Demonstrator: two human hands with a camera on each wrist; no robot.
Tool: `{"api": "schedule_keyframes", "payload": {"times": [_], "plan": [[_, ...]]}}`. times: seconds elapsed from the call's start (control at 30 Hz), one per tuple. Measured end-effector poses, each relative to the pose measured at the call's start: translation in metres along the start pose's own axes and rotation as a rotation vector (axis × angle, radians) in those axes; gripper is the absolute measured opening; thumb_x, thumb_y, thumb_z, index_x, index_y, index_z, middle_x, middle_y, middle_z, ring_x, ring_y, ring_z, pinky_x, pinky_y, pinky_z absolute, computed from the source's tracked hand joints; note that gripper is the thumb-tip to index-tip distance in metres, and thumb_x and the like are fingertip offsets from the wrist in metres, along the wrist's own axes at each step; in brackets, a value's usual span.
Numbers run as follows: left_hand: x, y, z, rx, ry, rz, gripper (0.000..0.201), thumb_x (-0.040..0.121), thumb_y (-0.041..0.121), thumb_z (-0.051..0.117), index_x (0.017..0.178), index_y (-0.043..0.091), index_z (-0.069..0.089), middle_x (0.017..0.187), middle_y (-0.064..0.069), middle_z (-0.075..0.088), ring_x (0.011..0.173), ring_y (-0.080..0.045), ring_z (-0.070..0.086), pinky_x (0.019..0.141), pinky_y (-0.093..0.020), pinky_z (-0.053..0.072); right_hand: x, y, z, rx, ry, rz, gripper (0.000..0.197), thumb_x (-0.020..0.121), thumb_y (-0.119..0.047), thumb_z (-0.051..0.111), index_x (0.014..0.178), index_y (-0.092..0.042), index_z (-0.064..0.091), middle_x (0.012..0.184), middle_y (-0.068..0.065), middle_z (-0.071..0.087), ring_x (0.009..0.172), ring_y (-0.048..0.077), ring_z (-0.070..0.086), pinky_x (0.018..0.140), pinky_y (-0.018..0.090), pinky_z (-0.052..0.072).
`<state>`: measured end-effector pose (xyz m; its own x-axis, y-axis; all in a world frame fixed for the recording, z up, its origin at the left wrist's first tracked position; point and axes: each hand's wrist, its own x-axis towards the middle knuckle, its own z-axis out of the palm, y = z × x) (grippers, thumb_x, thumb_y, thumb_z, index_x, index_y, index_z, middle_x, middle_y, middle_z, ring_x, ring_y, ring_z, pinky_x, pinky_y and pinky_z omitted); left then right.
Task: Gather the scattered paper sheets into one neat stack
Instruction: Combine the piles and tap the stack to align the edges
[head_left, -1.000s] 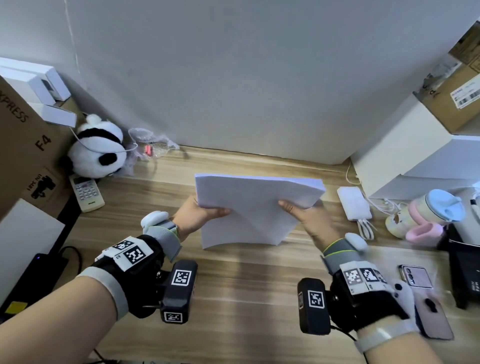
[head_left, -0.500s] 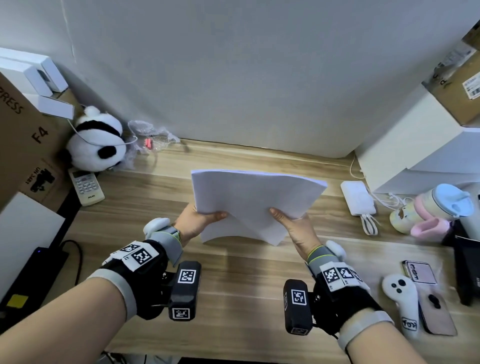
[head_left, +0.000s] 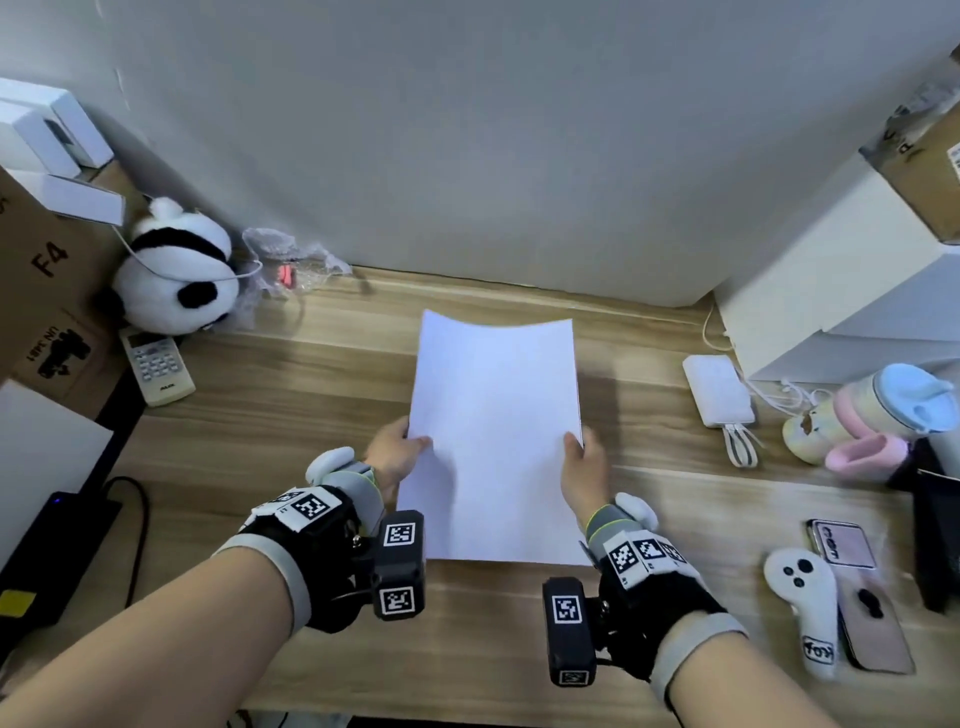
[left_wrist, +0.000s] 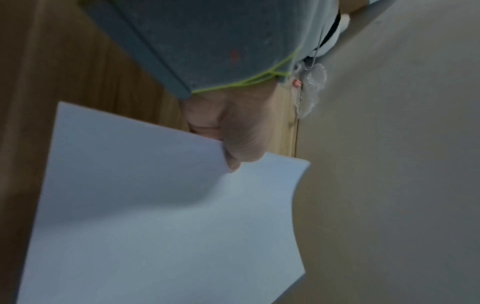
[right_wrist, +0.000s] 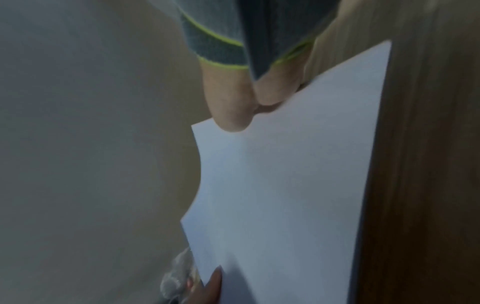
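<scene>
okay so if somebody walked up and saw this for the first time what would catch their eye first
The white stack of paper sheets at the middle of the wooden desk, held along its side edges by the left hand and the right hand. Next, the black-and-white plush panda in the far left corner, and the pastel cup with a blue lid at the right.

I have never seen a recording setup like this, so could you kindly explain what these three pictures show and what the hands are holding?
No machine here: a person wears one camera on the head and one on each wrist. The head view looks down at a wooden desk. The left hand and right hand each pinch a side edge of a white paper stack. The two wrist views show the same thumbs on the paper from close up. Around it lie a panda toy, a remote, a power bank and a phone.
</scene>
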<state>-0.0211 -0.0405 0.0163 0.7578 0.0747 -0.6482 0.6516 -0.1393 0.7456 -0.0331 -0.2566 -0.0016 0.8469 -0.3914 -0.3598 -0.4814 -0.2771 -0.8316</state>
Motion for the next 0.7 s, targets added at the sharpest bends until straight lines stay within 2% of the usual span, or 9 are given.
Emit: {"api": "schedule_keyframes", "payload": {"times": [0.07, 0.13, 0.2, 0.27, 0.33, 0.4, 0.53, 0.63, 0.7], "plan": [[0.005, -0.005, 0.007, 0.044, -0.011, -0.056, 0.036, 0.092, -0.001, 0.045, 0.127, 0.003, 0.055, 0.112, -0.013, 0.063, 0.095, -0.026, 0.059, 0.086, -0.036, 0.048, 0.008, 0.013, 0.000, -0.069, -0.023, 0.063, 0.036, 0.099, -0.015, 0.033, 0.126, 0.005, 0.048, 0.114, 0.009, 0.057, 0.103, 0.018, 0.050, 0.089, 0.027, 0.035], [0.008, -0.008, 0.010, 0.083, -0.008, -0.099, 0.040, 0.092, -0.001, 0.044, 0.131, 0.003, 0.052, 0.121, -0.014, 0.062, 0.102, -0.030, 0.060, 0.091, -0.036, 0.048, 0.010, 0.020, 0.000, -0.094, -0.064, 0.130, 0.040, 0.100, -0.016, 0.032, 0.133, 0.001, 0.044, 0.130, 0.015, 0.055, 0.116, 0.025, 0.052, 0.098, 0.032, 0.037], [0.010, -0.011, 0.011, 0.104, -0.015, -0.139, 0.044, 0.093, -0.001, 0.043, 0.137, 0.004, 0.047, 0.132, -0.017, 0.059, 0.116, -0.036, 0.058, 0.102, -0.044, 0.046, 0.010, 0.025, 0.000, -0.138, -0.108, 0.195, 0.042, 0.100, -0.019, 0.032, 0.138, -0.004, 0.041, 0.139, 0.013, 0.051, 0.126, 0.030, 0.048, 0.105, 0.035, 0.036], [0.014, -0.012, 0.013, 0.112, -0.011, -0.168, 0.047, 0.092, -0.004, 0.043, 0.139, 0.004, 0.044, 0.136, -0.018, 0.055, 0.120, -0.036, 0.056, 0.104, -0.044, 0.044, 0.018, 0.034, -0.002, -0.181, -0.138, 0.222, 0.037, 0.098, -0.019, 0.036, 0.129, -0.002, 0.048, 0.121, 0.015, 0.058, 0.110, 0.027, 0.055, 0.094, 0.033, 0.041], [0.017, -0.015, 0.011, 0.132, -0.009, -0.180, 0.049, 0.091, -0.006, 0.044, 0.140, 0.003, 0.042, 0.137, -0.018, 0.054, 0.113, -0.031, 0.057, 0.096, -0.039, 0.048, 0.020, 0.037, -0.005, -0.206, -0.157, 0.218, 0.023, 0.095, -0.015, 0.043, 0.103, 0.003, 0.055, 0.090, 0.013, 0.054, 0.082, 0.021, 0.048, 0.074, 0.028, 0.038], [0.019, -0.018, 0.008, 0.158, -0.019, -0.203, 0.048, 0.090, -0.003, 0.049, 0.137, 0.001, 0.043, 0.133, -0.018, 0.056, 0.101, -0.025, 0.054, 0.084, -0.037, 0.050, 0.024, 0.037, -0.008, -0.208, -0.155, 0.232, 0.011, 0.092, -0.009, 0.050, 0.095, 0.000, 0.056, 0.082, 0.009, 0.054, 0.079, 0.020, 0.048, 0.067, 0.025, 0.037], [0.029, -0.005, 0.000, 0.221, 0.050, -0.215, 0.046, 0.087, 0.007, 0.055, 0.132, 0.002, 0.047, 0.121, -0.020, 0.061, 0.096, -0.027, 0.056, 0.082, -0.036, 0.047, 0.033, 0.025, -0.018, -0.194, -0.078, 0.225, 0.026, 0.090, -0.007, 0.051, 0.114, 0.001, 0.058, 0.106, 0.011, 0.062, 0.091, 0.019, 0.052, 0.078, 0.025, 0.038], [0.043, 0.016, -0.003, 0.295, 0.097, -0.157, 0.044, 0.090, 0.013, 0.053, 0.133, 0.002, 0.048, 0.132, -0.019, 0.057, 0.117, -0.032, 0.056, 0.082, -0.030, 0.040, 0.042, 0.006, -0.018, -0.087, -0.083, 0.241, 0.037, 0.092, -0.012, 0.048, 0.128, -0.004, 0.049, 0.127, 0.010, 0.057, 0.111, 0.024, 0.054, 0.088, 0.028, 0.038], [0.057, 0.029, -0.001, 0.251, 0.066, -0.103, 0.042, 0.094, 0.017, 0.049, 0.132, 0.000, 0.049, 0.133, -0.019, 0.055, 0.119, -0.031, 0.054, 0.075, -0.025, 0.039, 0.051, -0.008, -0.012, 0.031, -0.113, 0.245, 0.043, 0.094, -0.009, 0.046, 0.136, -0.001, 0.041, 0.130, 0.008, 0.053, 0.125, 0.026, 0.048, 0.095, 0.029, 0.037]]}}
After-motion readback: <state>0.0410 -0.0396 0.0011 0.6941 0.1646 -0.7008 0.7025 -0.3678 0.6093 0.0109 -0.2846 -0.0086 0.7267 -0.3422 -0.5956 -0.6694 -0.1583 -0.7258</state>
